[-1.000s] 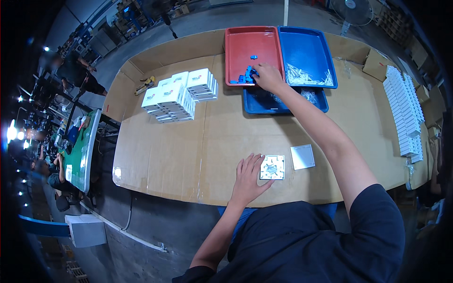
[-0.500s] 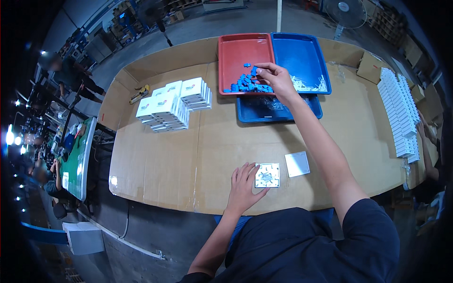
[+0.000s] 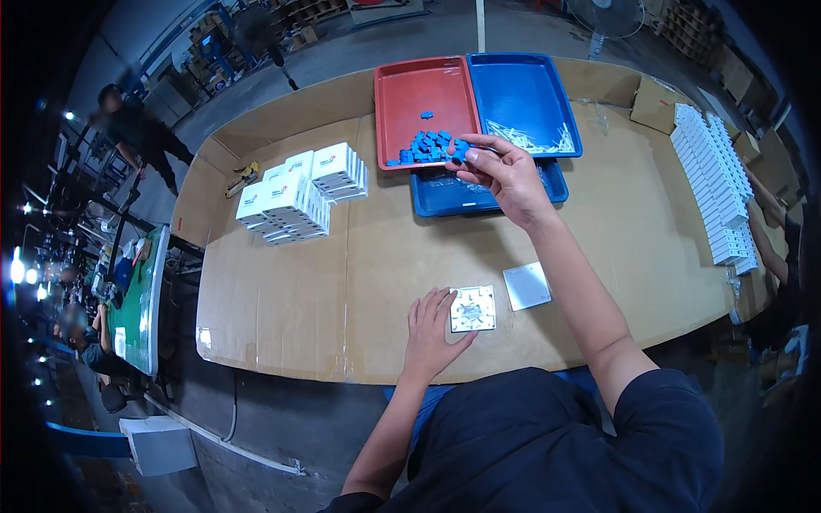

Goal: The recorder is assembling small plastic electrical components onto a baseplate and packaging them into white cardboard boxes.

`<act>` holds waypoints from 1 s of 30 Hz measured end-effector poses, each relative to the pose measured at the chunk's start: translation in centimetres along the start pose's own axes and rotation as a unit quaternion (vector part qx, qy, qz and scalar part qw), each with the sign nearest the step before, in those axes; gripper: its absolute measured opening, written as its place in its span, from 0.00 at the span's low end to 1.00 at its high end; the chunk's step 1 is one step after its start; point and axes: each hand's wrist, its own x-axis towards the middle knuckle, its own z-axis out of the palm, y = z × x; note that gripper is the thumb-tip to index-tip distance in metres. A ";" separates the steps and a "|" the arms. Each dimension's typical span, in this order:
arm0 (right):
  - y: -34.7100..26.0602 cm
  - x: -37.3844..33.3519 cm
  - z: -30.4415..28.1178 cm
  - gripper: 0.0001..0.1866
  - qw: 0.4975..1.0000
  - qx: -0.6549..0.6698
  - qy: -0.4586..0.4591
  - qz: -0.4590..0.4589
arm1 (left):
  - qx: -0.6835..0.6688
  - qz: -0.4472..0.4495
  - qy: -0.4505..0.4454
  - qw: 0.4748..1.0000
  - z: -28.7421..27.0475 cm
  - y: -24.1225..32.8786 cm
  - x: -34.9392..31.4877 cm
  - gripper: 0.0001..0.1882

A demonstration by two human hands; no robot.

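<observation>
Raised over the near right corner of the red tray [image 3: 425,85], my right hand [image 3: 517,184] pinches a small blue plastic piece [image 3: 462,150] between thumb and fingers. A pile of similar blue pieces [image 3: 421,150] lies beside it in the tray. My left hand [image 3: 430,338] rests on the table with fingers spread. Its index finger and thumb are at the left side of a square white housing [image 3: 473,309], whose open face with inner fittings is up. Just right of the housing lies a flat, white square plate [image 3: 527,286].
Thin white sticks [image 3: 539,139] lie in a blue tray [image 3: 517,85]; another blue tray [image 3: 445,198] sits nearer. White square units [image 3: 286,197] are stacked left, beside a yellow-handled tool [image 3: 244,178]. More white stacks [image 3: 714,188] line the right, near another person's arm [image 3: 770,205]. Cardboard walls [image 3: 291,107] edge the table.
My right hand has drawn back slightly from the pile with the blue piece and turned, showing more of its fingers. The left hand stays by the housing. The whole view has shifted a little.
</observation>
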 end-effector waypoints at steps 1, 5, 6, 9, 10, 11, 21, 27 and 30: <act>-0.1 -0.5 0.1 0.18 1.000 0.000 0.002 0.000 | -0.001 0.001 -0.001 1.000 0.1 0.0 0.0 0.43; -0.7 -2.2 0.7 0.18 1.000 0.008 0.004 0.010 | -0.002 0.005 0.006 1.000 0.2 -0.1 -0.2 0.43; -0.8 -2.5 0.6 0.18 1.000 0.010 0.002 0.010 | -0.004 0.007 0.008 1.000 0.2 -0.1 -0.2 0.43; -0.8 -3.1 0.3 0.19 1.000 -0.001 0.006 0.008 | -0.001 0.013 0.013 1.000 0.1 0.1 0.0 0.43; -0.8 -3.3 0.3 0.19 1.000 -0.001 0.007 0.008 | -0.002 0.013 0.012 1.000 0.1 0.1 0.0 0.43; -0.7 -3.5 0.2 0.20 1.000 0.004 0.003 0.006 | -0.001 0.012 0.013 1.000 0.2 0.0 0.0 0.44; -0.9 -4.8 0.2 0.27 0.999 0.009 -0.048 -0.017 | 0.000 0.008 0.012 1.000 0.2 0.0 0.0 0.44; -1.2 -5.4 0.4 0.25 0.999 0.002 -0.044 -0.008 | 0.003 0.008 0.013 1.000 0.3 0.2 -0.1 0.44; -1.3 -5.4 0.6 0.25 0.999 0.008 -0.043 -0.002 | 0.002 0.014 0.018 1.000 0.2 0.1 -0.1 0.44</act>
